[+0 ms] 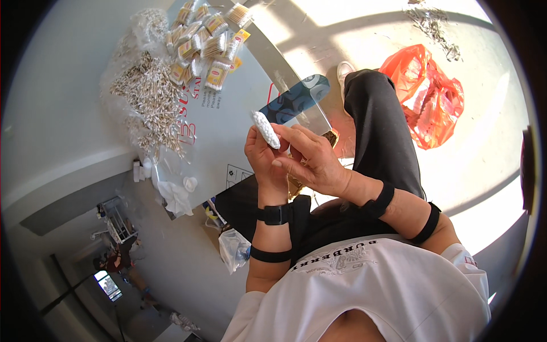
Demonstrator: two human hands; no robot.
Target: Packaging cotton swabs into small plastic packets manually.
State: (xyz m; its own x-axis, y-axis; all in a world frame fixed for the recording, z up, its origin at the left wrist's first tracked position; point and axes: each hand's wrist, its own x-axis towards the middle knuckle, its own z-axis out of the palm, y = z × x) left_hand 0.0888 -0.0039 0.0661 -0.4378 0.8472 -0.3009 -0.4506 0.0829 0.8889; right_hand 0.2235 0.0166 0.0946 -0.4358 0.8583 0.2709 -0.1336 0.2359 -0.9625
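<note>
My left hand (261, 159) is wrapped round a bundle of cotton swabs (265, 130), whose white tips are packed together and face up. Fingers of my right hand (313, 158) press against the lower end of that bundle, and its thumb lies close to my left fingers. The sticks are mostly hidden by my hands. On the grey table (208, 154) to the left spreads a large heap of loose cotton swabs (149, 102), partly in clear plastic. Beyond it lie several filled packs of cotton swabs (212, 47) with yellow labels.
A red plastic bag (424, 100) stands on the floor at the right, with scattered sticks (434, 31) beyond it. White crumpled plastic (175, 196) hangs at the table's near corner. Below is a clear bag (234, 251). Another person (117, 259) is at the far lower left.
</note>
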